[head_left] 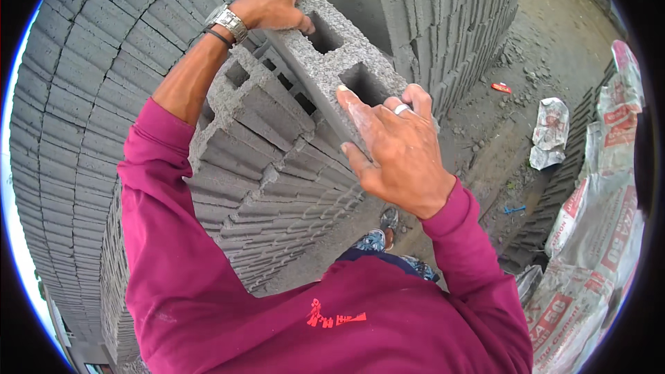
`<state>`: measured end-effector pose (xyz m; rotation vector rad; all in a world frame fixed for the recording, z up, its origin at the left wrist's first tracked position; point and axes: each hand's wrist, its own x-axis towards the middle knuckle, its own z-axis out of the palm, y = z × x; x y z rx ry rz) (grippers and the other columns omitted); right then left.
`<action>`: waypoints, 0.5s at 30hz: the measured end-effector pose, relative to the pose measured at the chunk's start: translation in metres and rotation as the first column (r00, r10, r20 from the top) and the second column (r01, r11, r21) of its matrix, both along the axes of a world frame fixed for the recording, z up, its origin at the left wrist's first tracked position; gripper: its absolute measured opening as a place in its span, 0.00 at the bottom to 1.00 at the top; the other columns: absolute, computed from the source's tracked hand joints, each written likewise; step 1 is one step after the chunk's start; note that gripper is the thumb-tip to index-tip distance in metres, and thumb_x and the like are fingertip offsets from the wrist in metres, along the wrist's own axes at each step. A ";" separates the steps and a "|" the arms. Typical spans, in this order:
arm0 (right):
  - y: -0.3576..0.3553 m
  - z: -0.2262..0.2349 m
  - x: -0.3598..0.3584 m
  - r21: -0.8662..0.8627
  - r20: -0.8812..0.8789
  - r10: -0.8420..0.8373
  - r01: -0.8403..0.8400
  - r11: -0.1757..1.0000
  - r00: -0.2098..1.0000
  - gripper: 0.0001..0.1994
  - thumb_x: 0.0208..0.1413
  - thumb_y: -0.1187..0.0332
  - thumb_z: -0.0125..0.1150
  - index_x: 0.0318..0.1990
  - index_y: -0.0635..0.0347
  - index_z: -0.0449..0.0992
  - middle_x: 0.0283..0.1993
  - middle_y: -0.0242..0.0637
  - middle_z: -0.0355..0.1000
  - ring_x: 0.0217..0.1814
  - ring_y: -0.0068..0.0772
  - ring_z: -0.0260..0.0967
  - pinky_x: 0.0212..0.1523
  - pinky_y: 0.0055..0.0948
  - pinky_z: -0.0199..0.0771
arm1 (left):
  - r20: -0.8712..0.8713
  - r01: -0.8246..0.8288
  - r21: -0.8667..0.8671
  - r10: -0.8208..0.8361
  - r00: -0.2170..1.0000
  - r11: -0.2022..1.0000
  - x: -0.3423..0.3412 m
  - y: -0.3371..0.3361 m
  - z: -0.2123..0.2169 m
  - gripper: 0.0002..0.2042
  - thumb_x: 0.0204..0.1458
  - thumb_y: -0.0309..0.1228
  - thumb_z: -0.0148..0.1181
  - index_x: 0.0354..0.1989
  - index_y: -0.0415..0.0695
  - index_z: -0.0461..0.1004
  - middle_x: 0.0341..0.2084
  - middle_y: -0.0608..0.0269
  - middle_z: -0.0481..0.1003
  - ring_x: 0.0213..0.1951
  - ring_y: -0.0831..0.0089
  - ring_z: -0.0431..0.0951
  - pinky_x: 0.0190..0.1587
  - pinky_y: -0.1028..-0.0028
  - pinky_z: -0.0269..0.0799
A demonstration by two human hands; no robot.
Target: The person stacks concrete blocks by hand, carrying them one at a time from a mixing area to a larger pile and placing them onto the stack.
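A grey hollow concrete block [339, 62] is held between my two hands, with its open cells facing up. My left hand [273, 7], with a watch at the wrist, grips the far end, its thumb reaching into a cell. At the near end my right hand [405, 149] is closed on the block, fingers over the rim by the second cell; a light ring and pale dust show on it. Below and to the left stands a stack of similar blocks [256, 145], partly hidden by the held block. Whether the held block touches the stacks cannot be made out.
Tall rows of blocks [90, 97] rise on the left, and another stack [450, 21] stands at the far right of my hands. Printed sacks [596, 249] drape along the right side. Rubble [523, 69], a crumpled sack [551, 131] and a red wrapper [501, 88] lie on the ground.
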<state>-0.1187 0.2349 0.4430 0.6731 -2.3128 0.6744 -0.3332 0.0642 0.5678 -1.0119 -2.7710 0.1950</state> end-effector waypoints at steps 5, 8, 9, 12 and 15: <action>-0.066 0.004 -0.105 -0.011 0.009 0.093 -0.093 0.996 0.996 0.26 0.47 0.64 0.59 0.54 0.69 0.67 0.23 0.41 0.72 0.35 0.41 0.72 0.54 0.43 0.53 | 0.240 -0.199 0.159 0.158 0.958 0.967 -0.090 -0.095 -0.046 0.23 0.33 0.42 0.71 0.16 0.31 0.68 0.13 0.55 0.69 0.19 0.68 0.69 0.26 0.64 0.65; -0.048 0.031 -0.137 -0.039 -0.031 0.154 -0.156 0.987 0.988 0.40 0.42 0.43 0.64 0.56 0.66 0.65 0.39 0.40 0.73 0.45 0.42 0.70 0.56 0.43 0.51 | 0.326 -0.307 0.070 0.269 0.906 0.949 -0.107 -0.101 -0.038 0.25 0.33 0.43 0.71 0.20 0.27 0.73 0.22 0.47 0.76 0.26 0.64 0.76 0.34 0.65 0.71; -0.037 0.022 -0.141 -0.108 -0.028 0.201 -0.202 0.973 0.979 0.42 0.40 0.41 0.64 0.57 0.65 0.65 0.42 0.40 0.71 0.47 0.42 0.68 0.56 0.42 0.51 | 0.375 -0.348 -0.018 0.329 0.867 0.937 -0.106 -0.100 -0.042 0.25 0.33 0.43 0.72 0.20 0.27 0.73 0.25 0.45 0.77 0.28 0.63 0.77 0.36 0.65 0.72; 0.003 -0.021 -0.142 -0.367 0.014 0.306 -0.280 0.887 0.952 0.49 0.33 0.36 0.65 0.59 0.64 0.64 0.52 0.41 0.66 0.55 0.42 0.63 0.57 0.42 0.52 | 0.409 -0.351 0.076 0.292 0.865 0.933 -0.112 -0.112 -0.050 0.27 0.33 0.44 0.72 0.18 0.27 0.70 0.25 0.46 0.77 0.28 0.61 0.77 0.37 0.65 0.72; 0.000 -0.090 -0.143 -0.494 0.244 0.383 -0.226 0.839 0.891 0.54 0.24 0.33 0.68 0.59 0.61 0.65 0.56 0.42 0.64 0.57 0.42 0.61 0.56 0.42 0.58 | 0.393 -0.317 0.102 0.255 0.883 0.943 -0.109 -0.108 -0.043 0.25 0.35 0.43 0.71 0.17 0.30 0.69 0.12 0.57 0.67 0.18 0.68 0.68 0.27 0.67 0.67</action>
